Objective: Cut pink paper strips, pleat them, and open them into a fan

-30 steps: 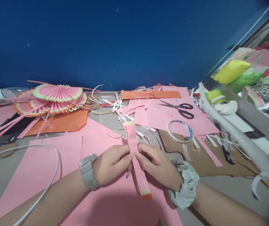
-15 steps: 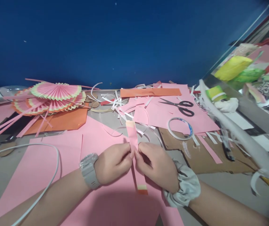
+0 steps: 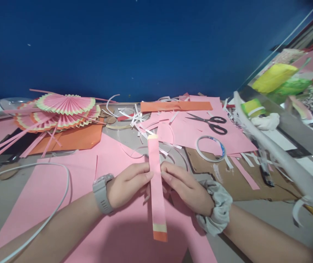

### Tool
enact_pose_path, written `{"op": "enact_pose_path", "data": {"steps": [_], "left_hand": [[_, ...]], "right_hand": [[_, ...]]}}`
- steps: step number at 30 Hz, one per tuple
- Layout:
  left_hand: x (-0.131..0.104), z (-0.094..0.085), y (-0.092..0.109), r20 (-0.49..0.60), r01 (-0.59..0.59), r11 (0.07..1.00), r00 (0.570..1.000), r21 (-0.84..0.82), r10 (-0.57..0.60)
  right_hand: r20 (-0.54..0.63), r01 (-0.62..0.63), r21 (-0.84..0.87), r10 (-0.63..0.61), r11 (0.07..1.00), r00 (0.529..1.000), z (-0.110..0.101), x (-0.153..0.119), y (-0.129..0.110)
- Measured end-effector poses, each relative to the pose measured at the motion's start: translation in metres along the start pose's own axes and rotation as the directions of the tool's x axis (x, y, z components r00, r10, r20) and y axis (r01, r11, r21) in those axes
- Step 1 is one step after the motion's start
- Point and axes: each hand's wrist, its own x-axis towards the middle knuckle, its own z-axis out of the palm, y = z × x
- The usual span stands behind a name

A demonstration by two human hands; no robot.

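So the paper strip (image 3: 157,190) is right around lower centre of the frame, running pretty much straight up and down in the view, pink for most of its length with a pale band and an orange bit at the near end. Left hand (image 3: 130,184) has it pinched at the left edge, thumb on the front and fingers partly tucked behind. Right hand (image 3: 188,188) is at the opposite edge, thumb and fingertips drawn close together right by the paper, but I honestly can't tell how much of it they're gripping. Left wrist has a grey watch (image 3: 103,193), right one a pale scrunchie (image 3: 216,207).

Big pink sheet (image 3: 123,233) under both hands. Over at the left, pleated fans (image 3: 67,106) in pink, pale green and orange sit partly on some orange paper (image 3: 76,140), and a white cable (image 3: 68,179) loops down across the lower left. Right of centre, black-handled scissors (image 3: 210,122) lie open on pink paper (image 3: 182,131), with a tape roll (image 3: 197,148) just below them, overlapping the cardboard (image 3: 208,175). An orange band (image 3: 177,106) lies above the strip, white scraps (image 3: 137,118) scattered near its left end.
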Motion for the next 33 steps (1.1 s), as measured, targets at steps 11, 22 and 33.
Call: {"op": "enact_pose_path", "data": {"steps": [11, 22, 33], "left_hand": [[-0.002, -0.003, 0.004, 0.037, -0.097, 0.957, 0.995, 0.273, 0.091], [-0.003, 0.001, 0.008, 0.106, 0.004, 0.944, 0.993, 0.330, -0.042], [0.004, -0.006, 0.015, 0.276, 0.125, 0.989, 0.951, 0.076, -0.142]], "right_hand": [[0.078, -0.003, 0.049, 0.000, 0.999, 0.997, -0.002, 0.004, 0.003], [0.124, -0.121, 0.129, 0.105, 0.984, 0.987, 0.000, 0.005, -0.002], [0.048, -0.194, 0.159, 0.189, 0.968, 0.981, 0.002, 0.005, 0.000]]}}
